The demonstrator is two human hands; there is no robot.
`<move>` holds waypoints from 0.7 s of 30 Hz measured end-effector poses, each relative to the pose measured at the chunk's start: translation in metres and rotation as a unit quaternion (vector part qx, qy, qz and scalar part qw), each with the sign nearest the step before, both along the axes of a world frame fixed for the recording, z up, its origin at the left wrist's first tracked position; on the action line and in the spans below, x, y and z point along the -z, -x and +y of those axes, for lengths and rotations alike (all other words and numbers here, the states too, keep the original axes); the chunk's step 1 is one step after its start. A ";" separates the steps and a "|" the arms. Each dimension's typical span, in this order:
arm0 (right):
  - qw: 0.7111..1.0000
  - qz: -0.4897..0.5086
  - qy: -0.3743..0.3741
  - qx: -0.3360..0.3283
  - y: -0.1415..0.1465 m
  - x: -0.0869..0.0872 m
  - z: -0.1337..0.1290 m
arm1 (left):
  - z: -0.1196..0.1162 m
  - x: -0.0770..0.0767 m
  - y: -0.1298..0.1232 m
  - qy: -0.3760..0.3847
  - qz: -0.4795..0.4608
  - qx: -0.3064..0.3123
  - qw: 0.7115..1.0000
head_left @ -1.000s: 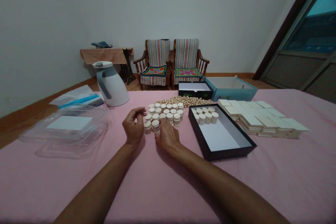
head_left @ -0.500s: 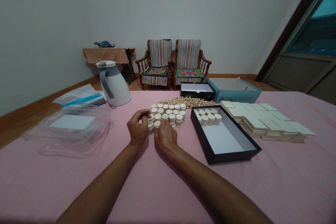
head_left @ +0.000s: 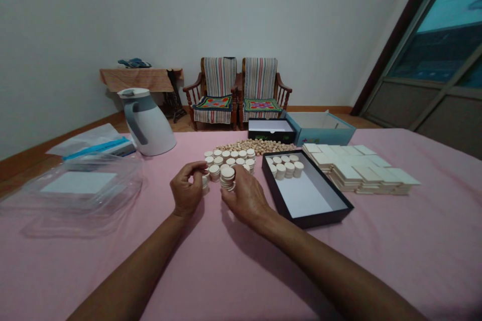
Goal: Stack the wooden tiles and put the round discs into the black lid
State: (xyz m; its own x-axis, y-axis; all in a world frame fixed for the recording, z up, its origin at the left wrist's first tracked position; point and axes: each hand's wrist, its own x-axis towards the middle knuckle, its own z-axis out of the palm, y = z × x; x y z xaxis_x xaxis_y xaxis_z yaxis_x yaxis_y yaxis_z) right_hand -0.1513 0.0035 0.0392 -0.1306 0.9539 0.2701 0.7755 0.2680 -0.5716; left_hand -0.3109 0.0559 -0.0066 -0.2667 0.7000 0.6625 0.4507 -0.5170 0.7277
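Two chairs (head_left: pixel 213 102) behind; one disc stack (head_left: pixel 227 173) (in right hand (head_left: pixel 247 194)).

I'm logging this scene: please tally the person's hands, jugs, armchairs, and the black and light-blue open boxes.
Hands: 2 (left hand, right hand)
Jugs: 1
Armchairs: 2
Black boxes: 2 (one holding disc stacks)
Light-blue boxes: 1
Total: 8

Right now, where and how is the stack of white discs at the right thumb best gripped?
Probably low around the round side of the disc stack, coming from the right and near side, where the right hand holds it. It is a column of thin discs, so an even squeeze should help keep them together; other white stacks stand beyond its far side.
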 end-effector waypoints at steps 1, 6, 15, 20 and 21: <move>1.000 0.001 -0.014 -0.003 -0.011 -0.008 -0.001 | -0.002 0.000 -0.002 0.000 0.006 0.002 1.000; 0.998 -0.017 -0.062 0.025 -0.076 -0.032 0.003 | -0.014 0.000 -0.015 -0.013 0.041 0.043 0.998; 0.994 -0.100 -0.005 0.034 -0.143 -0.003 0.012 | -0.029 -0.004 -0.030 -0.040 0.114 0.091 0.989; 0.989 -0.139 0.055 0.011 -0.143 0.012 0.018 | -0.028 -0.001 -0.029 -0.046 0.131 0.096 0.986; 0.987 -0.145 0.065 0.007 -0.143 0.016 0.020 | -0.028 -0.001 -0.029 -0.047 0.132 0.098 0.985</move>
State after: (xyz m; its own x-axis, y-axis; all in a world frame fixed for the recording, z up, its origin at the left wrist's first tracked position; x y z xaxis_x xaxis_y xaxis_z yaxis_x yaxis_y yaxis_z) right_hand -0.0086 0.0239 0.0235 -0.1705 0.9805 0.0977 0.9147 0.1943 -0.3543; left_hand -0.2822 0.0281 -0.0055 0.0588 0.6525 0.7555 0.5028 -0.6732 0.5423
